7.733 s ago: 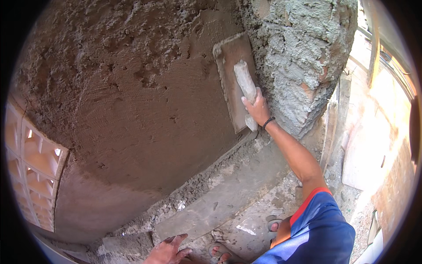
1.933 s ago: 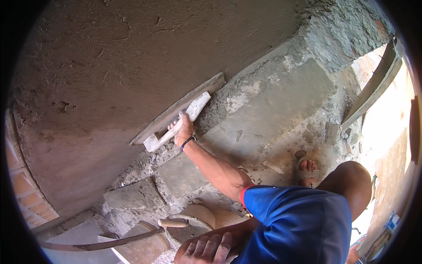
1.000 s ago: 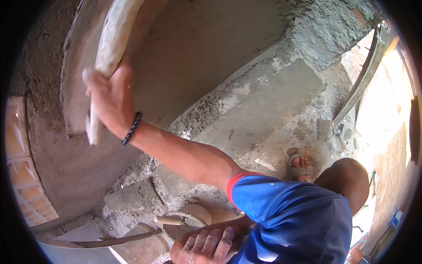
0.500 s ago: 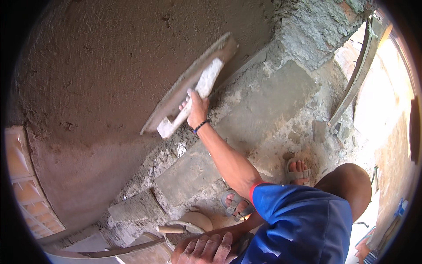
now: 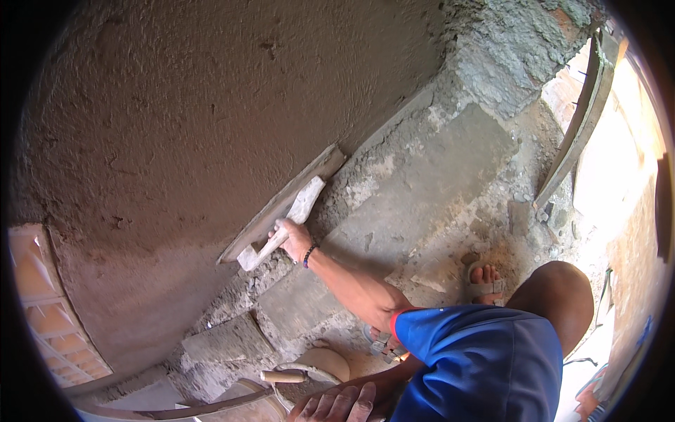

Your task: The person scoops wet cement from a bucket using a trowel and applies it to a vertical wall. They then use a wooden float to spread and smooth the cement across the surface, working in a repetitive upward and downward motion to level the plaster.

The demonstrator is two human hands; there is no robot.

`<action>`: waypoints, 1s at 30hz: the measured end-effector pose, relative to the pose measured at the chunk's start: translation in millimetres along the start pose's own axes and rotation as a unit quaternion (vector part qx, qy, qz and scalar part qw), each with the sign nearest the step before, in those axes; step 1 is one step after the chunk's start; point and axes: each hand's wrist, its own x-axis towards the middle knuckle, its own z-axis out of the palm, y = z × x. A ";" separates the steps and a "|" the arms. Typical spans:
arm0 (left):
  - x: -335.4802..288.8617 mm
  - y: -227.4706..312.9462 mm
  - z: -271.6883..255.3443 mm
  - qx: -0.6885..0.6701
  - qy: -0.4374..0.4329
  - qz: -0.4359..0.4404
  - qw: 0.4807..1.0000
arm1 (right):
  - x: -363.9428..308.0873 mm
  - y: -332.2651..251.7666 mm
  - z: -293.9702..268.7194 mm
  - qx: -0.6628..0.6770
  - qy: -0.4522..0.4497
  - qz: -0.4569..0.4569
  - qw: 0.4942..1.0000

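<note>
My right hand (image 5: 294,240) is wrapped round the white-spattered handle of a long wooden plastering float (image 5: 304,200). The float's flat board lies along the lower edge of the wet, brown-grey plastered wall (image 5: 176,126), just above the rough ledge. A dark beaded bracelet circles my right wrist. At the bottom edge my left hand (image 5: 341,406) rests on my bent knee, dusty fingers stretched out and holding nothing; part of it is cut off by the frame. Close to it, a trowel with a wooden handle (image 5: 283,377) lies on a round mortar container (image 5: 325,364).
Grey slabs (image 5: 436,176) and crumbled mortar run diagonally below the wall. My sandalled foot (image 5: 485,281) stands on the rubble. A bent wooden strip (image 5: 580,119) leans at the upper right, beside a rough mortar mass (image 5: 506,63). A patterned block opening (image 5: 53,302) sits at the left.
My right hand and the float have moved down and slightly left along the wall, to its lower edge. My left hand stays on the knee.
</note>
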 end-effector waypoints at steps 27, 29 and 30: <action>17.4 -0.4 -9.0 0.014 -0.013 0.008 1.000 | -41.4 -233.6 99.8 -0.096 0.097 -0.343 0.929; 16.7 -0.6 -8.8 0.013 -0.013 0.007 1.000 | -29.6 -221.2 78.2 -0.073 0.116 -0.324 0.936; 16.8 -1.3 -9.3 0.012 -0.013 0.007 1.000 | -26.1 -212.9 70.1 -0.059 0.113 -0.310 0.942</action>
